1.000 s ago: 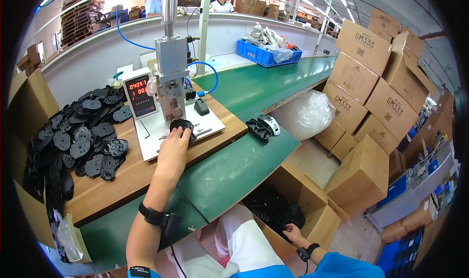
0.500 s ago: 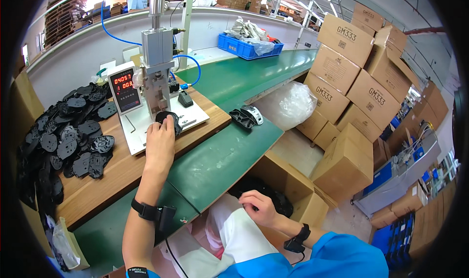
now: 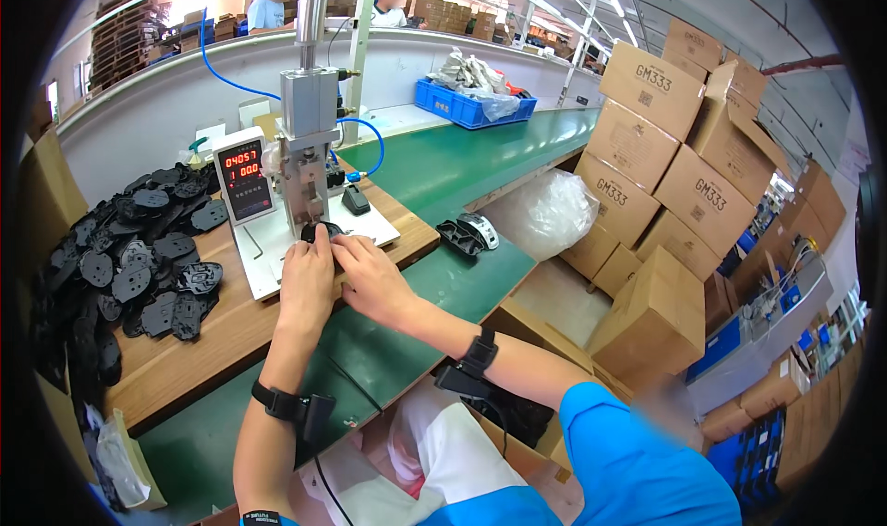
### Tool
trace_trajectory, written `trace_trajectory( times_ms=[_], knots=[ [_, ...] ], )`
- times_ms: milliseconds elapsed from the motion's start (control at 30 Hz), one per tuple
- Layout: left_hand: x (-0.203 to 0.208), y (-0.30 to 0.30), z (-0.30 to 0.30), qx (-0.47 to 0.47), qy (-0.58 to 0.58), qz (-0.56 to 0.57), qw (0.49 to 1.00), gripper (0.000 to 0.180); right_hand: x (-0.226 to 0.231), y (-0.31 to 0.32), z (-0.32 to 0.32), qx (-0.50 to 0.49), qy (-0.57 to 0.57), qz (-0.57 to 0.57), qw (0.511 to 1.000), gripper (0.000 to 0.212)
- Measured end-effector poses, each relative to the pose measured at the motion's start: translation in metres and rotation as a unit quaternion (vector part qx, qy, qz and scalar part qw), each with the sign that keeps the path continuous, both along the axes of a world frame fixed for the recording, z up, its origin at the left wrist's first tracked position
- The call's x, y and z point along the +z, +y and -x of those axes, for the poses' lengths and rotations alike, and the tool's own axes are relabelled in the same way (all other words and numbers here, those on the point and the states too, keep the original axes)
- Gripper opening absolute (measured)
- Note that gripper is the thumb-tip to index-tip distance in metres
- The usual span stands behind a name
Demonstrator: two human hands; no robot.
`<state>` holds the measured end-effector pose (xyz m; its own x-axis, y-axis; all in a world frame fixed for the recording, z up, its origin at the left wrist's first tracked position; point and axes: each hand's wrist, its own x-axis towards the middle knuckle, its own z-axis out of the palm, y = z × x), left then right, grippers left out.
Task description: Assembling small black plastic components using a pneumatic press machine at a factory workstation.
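Note:
A small black plastic part (image 3: 325, 230) sits under the head of the bench press (image 3: 309, 105), low over its white base plate (image 3: 261, 249). My left hand (image 3: 308, 276) has its fingers closed on the near side of this part, covering much of it. Close against it from the right, my right hand (image 3: 371, 278) has bent fingers with the tips on the same part. Left of the press column stands its counter box (image 3: 245, 177) with red lit digits. A small black block (image 3: 355, 198) lies on the plate behind my right hand.
Many flat black plastic parts (image 3: 139, 267) are heaped left of the press on the wooden board (image 3: 176, 369). Black and silver shells (image 3: 468, 235) lie on the green bench (image 3: 407, 313). A blue crate (image 3: 471, 105) stands farther back; stacked cartons (image 3: 647, 147) rise on the right.
My right hand has come up from above my lap to the press and now meets my left hand at the black part. The left hand stays there; the part sits closer under the press head.

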<state>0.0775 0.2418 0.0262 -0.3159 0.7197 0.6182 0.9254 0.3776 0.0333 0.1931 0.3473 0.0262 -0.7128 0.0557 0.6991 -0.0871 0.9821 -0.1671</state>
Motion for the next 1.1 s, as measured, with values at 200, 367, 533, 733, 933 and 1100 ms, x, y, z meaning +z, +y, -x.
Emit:
trace_trajectory(
  times_ms=[200,367,533,733,933,1100],
  knots=[
    [-0.001,-0.002,0.005,-0.018,-0.019,-0.007,1.000,0.066,-0.007,-0.002,0.028,-0.050,0.020,-0.020,0.998,0.025],
    [-0.006,-0.005,0.008,-0.063,-0.003,-0.048,0.997,0.064,0.003,0.003,0.033,-0.094,-0.019,-0.017,0.995,0.011],
    [0.004,-0.037,-0.001,-0.086,-0.227,-0.032,0.970,0.079,0.010,0.012,0.035,-0.082,-0.062,0.001,0.995,0.015],
    [-0.022,-0.136,0.074,0.188,-0.041,-0.053,0.980,0.074,0.014,0.009,0.033,-0.074,-0.073,-0.008,0.995,0.031],
    [-0.056,-0.203,0.111,0.236,-0.068,0.000,0.969,0.057,0.017,0.013,0.034,-0.055,-0.071,-0.004,0.996,0.031],
    [-0.036,-0.189,0.088,0.219,-0.126,-0.035,0.967,0.052,0.014,0.015,0.032,-0.057,-0.081,-0.003,0.995,0.030]
  ],
)
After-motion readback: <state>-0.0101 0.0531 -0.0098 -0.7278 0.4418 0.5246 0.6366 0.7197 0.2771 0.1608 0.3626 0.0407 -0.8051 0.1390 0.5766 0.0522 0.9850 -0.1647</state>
